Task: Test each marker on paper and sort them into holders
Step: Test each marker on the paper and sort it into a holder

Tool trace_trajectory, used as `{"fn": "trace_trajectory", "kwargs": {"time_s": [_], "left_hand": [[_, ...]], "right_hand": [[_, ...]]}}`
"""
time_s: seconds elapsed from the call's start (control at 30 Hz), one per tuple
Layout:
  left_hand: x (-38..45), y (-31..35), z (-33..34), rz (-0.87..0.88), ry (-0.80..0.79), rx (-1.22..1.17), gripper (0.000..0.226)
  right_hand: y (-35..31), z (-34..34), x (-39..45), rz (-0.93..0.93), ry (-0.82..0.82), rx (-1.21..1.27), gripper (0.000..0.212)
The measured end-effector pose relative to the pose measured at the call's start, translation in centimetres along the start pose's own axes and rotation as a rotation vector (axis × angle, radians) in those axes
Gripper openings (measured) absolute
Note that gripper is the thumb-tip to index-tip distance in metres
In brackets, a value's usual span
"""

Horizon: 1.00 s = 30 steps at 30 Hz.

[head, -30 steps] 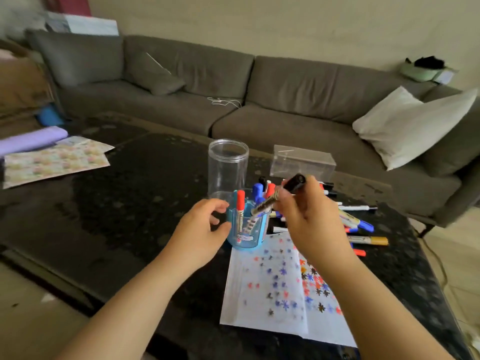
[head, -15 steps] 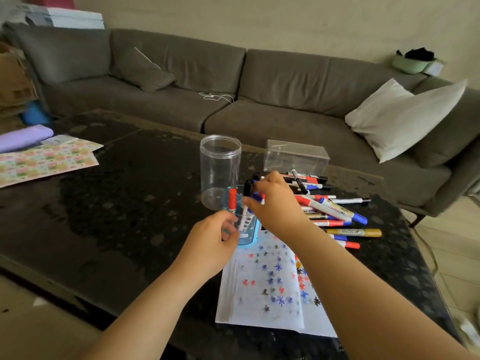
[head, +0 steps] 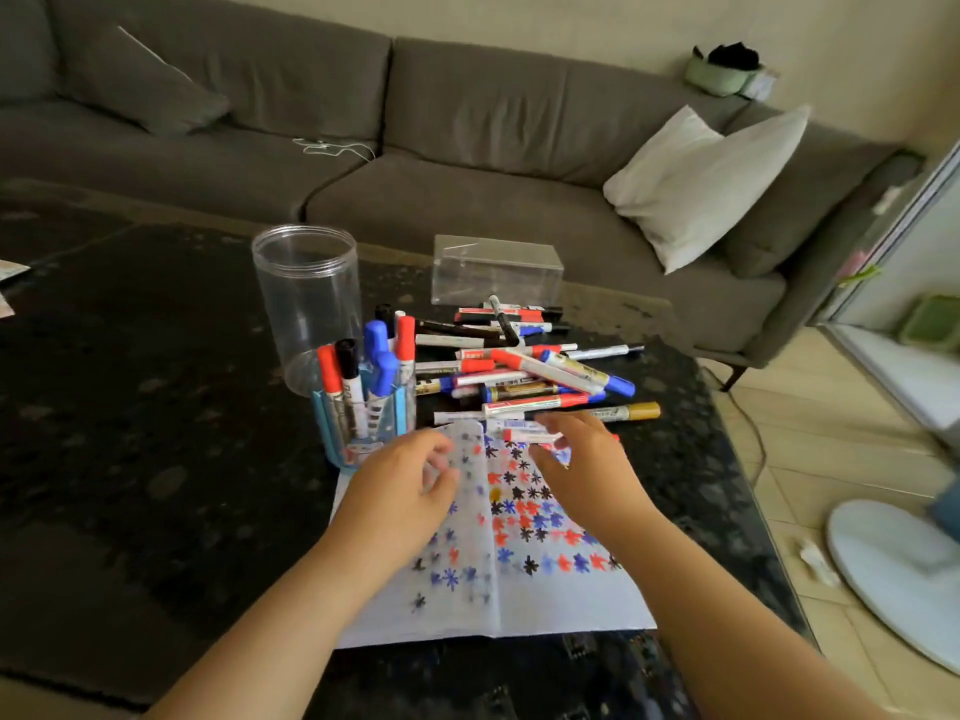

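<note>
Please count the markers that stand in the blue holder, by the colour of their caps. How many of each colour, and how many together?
In the blue holder, by the caps that show:
Red caps: 2
Blue caps: 2
Black caps: 1
Total: 5

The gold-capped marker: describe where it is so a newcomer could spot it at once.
On the dark table, find the loose marker pile right of the blue holder. The gold-capped marker lies at the pile's near right edge, just beyond the right hand. Its gold cap is the only one among red, blue and black.
</note>
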<state>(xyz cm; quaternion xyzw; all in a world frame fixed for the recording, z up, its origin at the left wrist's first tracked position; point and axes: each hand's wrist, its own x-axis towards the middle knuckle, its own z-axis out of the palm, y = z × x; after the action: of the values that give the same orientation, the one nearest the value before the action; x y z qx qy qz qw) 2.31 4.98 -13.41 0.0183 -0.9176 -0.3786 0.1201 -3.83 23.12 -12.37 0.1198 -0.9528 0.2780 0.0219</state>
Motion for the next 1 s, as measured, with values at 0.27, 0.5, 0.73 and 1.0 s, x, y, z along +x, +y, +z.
{"fn": "trace_trajectory", "kwargs": {"time_s": [0.27,0.5,0.73,1.0], "left_hand": [[2.7,1.5,3.5,0.087,-0.022,0.011,0.027],[3.7,1.6,4.7,0.052,-0.014,-0.036,0.027],[2.3,1.7,3.5,-0.015,-0.01,-0.125,0.021],[0.0,3.7,2.2,-0.366,-0.209,-0.919,0.029]], "right_hand": [[4.9,-1.2,4.5,0.064,0.11,-0.167,0.048],[4.7,0.8,9.4,0.02,0.117,-0.384,0.038],[3.7,-0.6,6.5,-0.038,0.163,-0.356,0.026],[1.0,-1.5,-7.3,0.238,-0.366,0.622,0.019]]}}
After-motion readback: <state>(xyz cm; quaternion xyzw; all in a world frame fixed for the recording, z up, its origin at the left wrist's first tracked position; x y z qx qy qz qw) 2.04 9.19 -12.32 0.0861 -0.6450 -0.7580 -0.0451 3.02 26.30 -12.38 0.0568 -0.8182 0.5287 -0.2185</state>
